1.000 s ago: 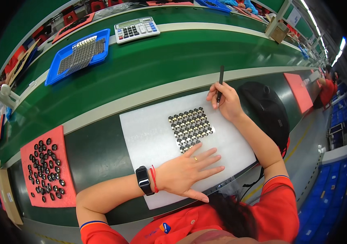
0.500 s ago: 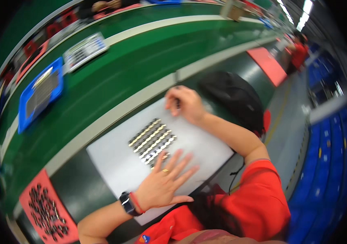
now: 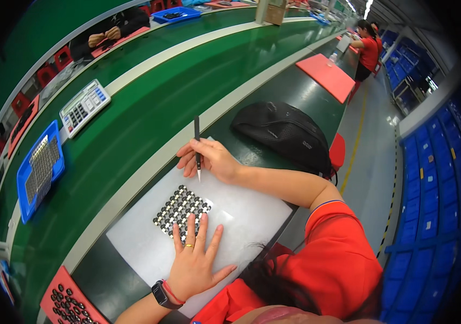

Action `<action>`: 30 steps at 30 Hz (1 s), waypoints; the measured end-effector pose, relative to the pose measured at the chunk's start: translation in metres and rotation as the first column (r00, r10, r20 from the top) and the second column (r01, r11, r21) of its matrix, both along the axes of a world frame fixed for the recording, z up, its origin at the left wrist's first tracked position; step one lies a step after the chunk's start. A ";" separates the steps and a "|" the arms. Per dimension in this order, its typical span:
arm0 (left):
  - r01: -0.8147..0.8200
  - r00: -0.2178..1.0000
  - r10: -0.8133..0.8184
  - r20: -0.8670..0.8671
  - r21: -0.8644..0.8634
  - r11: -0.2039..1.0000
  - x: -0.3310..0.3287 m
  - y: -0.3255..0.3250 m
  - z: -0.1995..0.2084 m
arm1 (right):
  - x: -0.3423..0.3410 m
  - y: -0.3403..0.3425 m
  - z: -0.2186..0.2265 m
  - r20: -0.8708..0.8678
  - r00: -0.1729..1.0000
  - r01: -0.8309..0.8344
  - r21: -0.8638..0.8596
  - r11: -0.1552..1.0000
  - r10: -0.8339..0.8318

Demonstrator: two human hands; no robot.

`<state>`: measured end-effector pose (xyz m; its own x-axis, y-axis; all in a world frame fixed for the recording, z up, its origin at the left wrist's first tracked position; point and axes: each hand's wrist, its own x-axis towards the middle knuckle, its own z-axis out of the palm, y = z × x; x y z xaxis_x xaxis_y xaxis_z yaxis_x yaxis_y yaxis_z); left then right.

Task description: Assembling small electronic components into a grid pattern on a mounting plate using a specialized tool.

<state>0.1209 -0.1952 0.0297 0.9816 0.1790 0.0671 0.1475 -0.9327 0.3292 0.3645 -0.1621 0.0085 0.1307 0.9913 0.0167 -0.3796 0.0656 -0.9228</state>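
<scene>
My right hand (image 3: 215, 159) grips slim black tweezers (image 3: 197, 127) near the far edge of a white sheet (image 3: 246, 218). Their pale pointed tip faces down, a little beyond a block of small black and metallic parts (image 3: 178, 206), laid in tidy rows. Over the near rows my left hand (image 3: 194, 264) lies flat with fingers spread; the fingertips cover some parts. It appears to hold nothing.
Loose black round parts lie on a red mat (image 3: 62, 281) at lower left. A black bag (image 3: 282, 132) rests beyond my right forearm. Across the green bench are a calculator (image 3: 84, 107) and a blue tray (image 3: 25, 186) of parts. Co-workers sit farther off.
The whole view has shifted and sharpened. The tweezers, blurred before, now show their pale tip below my right hand. My left hand remains spread at the near rows.
</scene>
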 end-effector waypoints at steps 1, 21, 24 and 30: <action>0.019 1.000 -0.019 -0.006 -0.001 1.000 -0.001 0.001 0.001 | 0.000 0.000 0.000 -0.009 1.000 0.004 0.017 1.000 -0.004; 0.237 0.971 -0.237 0.014 -0.140 0.961 -0.009 0.009 -0.009 | -0.006 -0.002 0.008 0.114 0.992 -0.052 0.007 0.999 0.051; 0.237 0.971 -0.236 0.030 -0.180 0.955 -0.011 0.009 -0.009 | 0.000 -0.006 0.005 0.336 0.940 -0.082 0.061 0.995 0.057; 0.236 0.971 -0.238 0.014 -0.210 0.949 -0.009 0.008 -0.008 | 0.005 -0.010 0.009 0.158 0.982 -0.091 -0.105 0.990 0.107</action>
<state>0.1121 -0.1869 0.0222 0.9979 -0.0501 0.0419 -0.0645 -0.8520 0.5196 0.3696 -0.1722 0.0173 0.0352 0.9971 -0.0674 -0.2237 -0.0578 -0.9729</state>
